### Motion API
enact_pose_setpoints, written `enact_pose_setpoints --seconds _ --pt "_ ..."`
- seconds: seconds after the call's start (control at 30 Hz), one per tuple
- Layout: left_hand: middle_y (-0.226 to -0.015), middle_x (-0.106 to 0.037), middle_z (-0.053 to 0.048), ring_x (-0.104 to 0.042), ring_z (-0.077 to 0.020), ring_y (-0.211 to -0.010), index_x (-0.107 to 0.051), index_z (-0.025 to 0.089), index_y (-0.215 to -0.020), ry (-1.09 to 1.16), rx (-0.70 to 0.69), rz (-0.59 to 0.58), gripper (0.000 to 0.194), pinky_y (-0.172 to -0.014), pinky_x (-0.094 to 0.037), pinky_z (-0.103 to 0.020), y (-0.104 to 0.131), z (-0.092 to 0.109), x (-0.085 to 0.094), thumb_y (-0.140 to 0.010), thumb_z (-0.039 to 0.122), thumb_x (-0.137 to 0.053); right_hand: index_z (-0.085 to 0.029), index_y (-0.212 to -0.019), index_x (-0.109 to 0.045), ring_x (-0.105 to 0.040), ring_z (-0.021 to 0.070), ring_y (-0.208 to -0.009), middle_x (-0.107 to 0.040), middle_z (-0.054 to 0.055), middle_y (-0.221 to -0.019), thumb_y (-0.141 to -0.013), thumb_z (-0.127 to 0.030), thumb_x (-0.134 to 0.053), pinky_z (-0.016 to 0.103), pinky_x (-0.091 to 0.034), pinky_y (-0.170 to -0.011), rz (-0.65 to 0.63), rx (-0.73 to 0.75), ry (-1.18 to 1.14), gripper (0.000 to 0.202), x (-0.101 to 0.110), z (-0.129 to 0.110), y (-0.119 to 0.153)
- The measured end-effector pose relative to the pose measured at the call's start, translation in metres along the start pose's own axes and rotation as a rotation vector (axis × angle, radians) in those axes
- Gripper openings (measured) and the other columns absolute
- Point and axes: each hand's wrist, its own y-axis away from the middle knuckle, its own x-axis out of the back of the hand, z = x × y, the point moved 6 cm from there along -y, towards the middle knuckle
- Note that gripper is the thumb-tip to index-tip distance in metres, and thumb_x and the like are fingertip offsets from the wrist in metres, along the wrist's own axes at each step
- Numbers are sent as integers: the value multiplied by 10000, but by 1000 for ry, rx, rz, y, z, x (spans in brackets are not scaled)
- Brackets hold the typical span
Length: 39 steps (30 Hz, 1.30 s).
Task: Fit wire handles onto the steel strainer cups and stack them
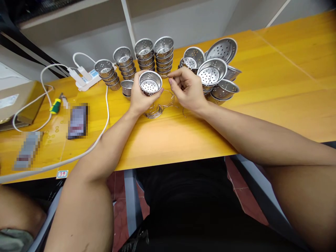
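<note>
My left hand point(141, 96) is wrapped round a small perforated metal cup point(151, 84), its open mouth tilted up toward me. Just right of the cup, my right hand point(187, 87) pinches the end of a thin metal wire point(164, 76) between thumb and fingers. The wire's other end seems to reach the cup's rim; whether it touches I cannot tell. Beneath my hands lies a loose pile of curved wires point(154, 112) on the table. Another small cup point(127, 87) stands behind my left hand, partly hidden.
Stacks of perforated cups point(144, 52) stand along the back. A jumbled heap of cups point(220, 70) is to the right. Leftward are a power strip point(88, 80) with white cables, a green-yellow screwdriver point(55, 106), two blurred phone-like objects point(77, 121) and a cardboard box point(18, 103).
</note>
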Motion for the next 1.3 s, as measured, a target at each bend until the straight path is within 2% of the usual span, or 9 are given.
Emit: enact_pose_setpoints --seconds 0.23,0.43,0.67,0.87,1.0,1.07,1.13,1.2,1.3 --pt "-1566 -670 -98 -698 -377 -1562 -484 358 -1521 62 -23 -176 1179 -1402 -552 -586 5 4 -14 -625 882 -1044 -238 -1159 -737 -550 180 -688 -571 14 -801 -1150 -762 -650 371 -578 -707 -54 -46 51 531 -4 5 -3" --pt "-1547 -682 -98 -725 -384 -1523 -512 349 -1517 78 -50 -233 1238 -1355 -594 -590 9 9 -18 -560 940 -1028 -244 -1122 -749 -543 194 -690 -580 14 -774 -1136 -753 -679 397 -601 -743 -50 -75 90 514 -7 11 -2" --pt "-1523 -705 -107 -751 -368 -1486 -528 330 -1513 96 -69 -288 1122 -1320 -617 -585 9 7 -22 -679 929 -980 -245 -1123 -745 -547 206 -694 -590 24 -765 -1118 -799 -667 427 -628 -743 -30 -84 101 559 -9 16 -1" --pt "-1446 -749 -79 -751 -397 -1486 -630 322 -1420 120 69 -276 1086 -1368 -578 -630 9 13 -17 -579 835 -1087 -238 -1182 -746 -585 201 -730 -598 26 -796 -1132 -801 -643 391 -623 -742 -55 -80 38 575 -12 9 -2" --pt "-1319 -786 -47 -771 -383 -1446 -703 312 -1316 137 134 -262 893 -1370 -579 -650 10 16 -12 -670 823 -1049 -224 -1149 -769 -648 194 -792 -732 74 -952 -1080 -872 -675 366 -615 -731 -195 -110 -151 658 -11 -2 -8" --pt "-1286 -791 -40 -785 -365 -1418 -717 309 -1286 146 124 -252 839 -1350 -599 -633 9 14 -10 -728 874 -984 -236 -1185 -762 -596 168 -697 -717 54 -901 -1044 -882 -727 343 -561 -641 -320 -163 -243 662 -11 -4 -8" --pt "-1270 -796 -41 -810 -347 -1361 -714 310 -1296 154 81 -263 845 -1301 -638 -613 9 14 -9 -771 946 -897 -255 -1165 -731 -516 149 -603 -642 6 -780 -1000 -878 -794 327 -486 -558 -410 -220 -301 648 -11 -4 -7" --pt "-1280 -801 -44 -832 -332 -1311 -698 321 -1345 152 34 -283 879 -1249 -674 -588 9 15 -11 -789 986 -845 -268 -1104 -686 -490 147 -573 -593 -19 -721 -943 -894 -846 320 -446 -521 -430 -247 -332 665 -11 -2 -6" --pt "-1351 -793 -46 -832 -331 -1333 -671 331 -1400 110 9 -275 932 -1249 -678 -560 9 16 -12 -741 938 -928 -274 -1063 -644 -499 147 -575 -604 -15 -736 -895 -939 -852 314 -433 -502 -377 -251 -341 716 -12 2 -7"
